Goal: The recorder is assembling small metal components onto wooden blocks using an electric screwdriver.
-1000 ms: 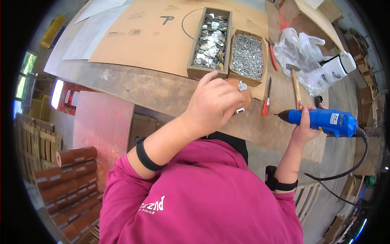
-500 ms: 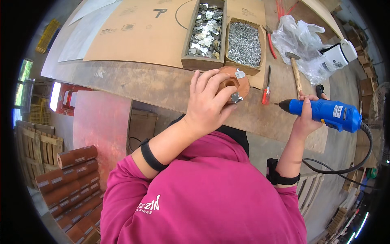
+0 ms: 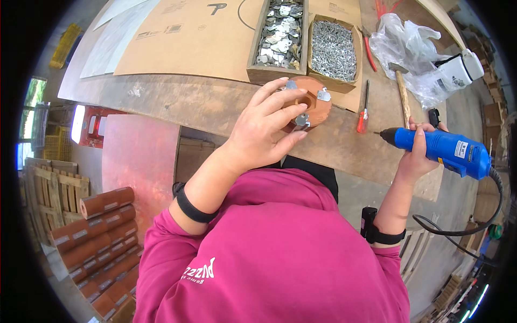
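At the bench's near edge stands a reddish-brown cylinder (image 3: 319,112) with a hole in the middle of its top. Small metal plates lie around that hole, one plate (image 3: 323,95) at the right and another plate (image 3: 301,119) toward me; a third is partly under my fingers. My left hand (image 3: 256,121) is over the cylinder's left side, fingers spread and fingertips at its top, the thumb beside the near plate. In my right hand (image 3: 416,157) is a blue corded electric screwdriver (image 3: 444,151), its bit pointing left toward the cylinder, well apart from it.
Behind the cylinder are a wooden box (image 3: 277,74) of metal plates and a carton (image 3: 333,83) of screws. A red-handled screwdriver (image 3: 362,121), a hammer (image 3: 403,97), pliers (image 3: 370,54) and a plastic bag (image 3: 401,40) lie rightward. Similar cylinders (image 3: 94,229) are stacked lower left.
My left thumb and fingers have come off the near plate and spread apart, the hand drawing back leftward. The electric screwdriver stays in my right hand. The whole view has shifted slightly.
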### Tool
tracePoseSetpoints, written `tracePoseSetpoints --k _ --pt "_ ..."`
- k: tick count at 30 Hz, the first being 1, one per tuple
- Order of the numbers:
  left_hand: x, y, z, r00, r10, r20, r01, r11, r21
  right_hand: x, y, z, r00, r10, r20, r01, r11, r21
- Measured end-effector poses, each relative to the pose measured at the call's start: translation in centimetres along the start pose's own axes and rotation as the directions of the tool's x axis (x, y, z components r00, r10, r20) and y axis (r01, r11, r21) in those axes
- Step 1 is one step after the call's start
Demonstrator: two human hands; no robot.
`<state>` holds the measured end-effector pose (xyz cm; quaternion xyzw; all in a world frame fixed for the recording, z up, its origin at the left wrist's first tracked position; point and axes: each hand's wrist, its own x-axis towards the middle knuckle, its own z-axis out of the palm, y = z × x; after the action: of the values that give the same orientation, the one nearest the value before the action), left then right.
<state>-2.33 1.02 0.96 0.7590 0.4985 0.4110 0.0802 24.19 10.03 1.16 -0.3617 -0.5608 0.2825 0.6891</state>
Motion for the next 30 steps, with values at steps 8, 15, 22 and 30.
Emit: tracePoseSetpoints --k 8,15,22,30 --pt "-0.2 -0.1 1.0 0.991 0.001 -0.132 0.002 1.000 0.021 -0.2 -0.2 0.8 0.998 -0.035 0.053 0.038 0.997 -0.060" --pt "-0.4 -0.2 1.0 0.992 0.007 -0.127 -0.001 0.999 0.044 -0.2 -0.3 1.1 0.994 -0.063 0.091 0.069 0.995 -0.065" --pt "-0.5 -0.4 1.1 0.990 0.019 -0.143 -0.016 1.000 0.022 -0.5 -0.7 1.7 0.988 -0.074 0.137 0.088 0.991 -0.101" --pt "0.2 -0.4 0.2 0.995 0.026 -0.101 -0.026 1.000 0.003 -0.4 -0.1 2.0 0.978 -0.087 0.190 0.111 0.987 -0.117"
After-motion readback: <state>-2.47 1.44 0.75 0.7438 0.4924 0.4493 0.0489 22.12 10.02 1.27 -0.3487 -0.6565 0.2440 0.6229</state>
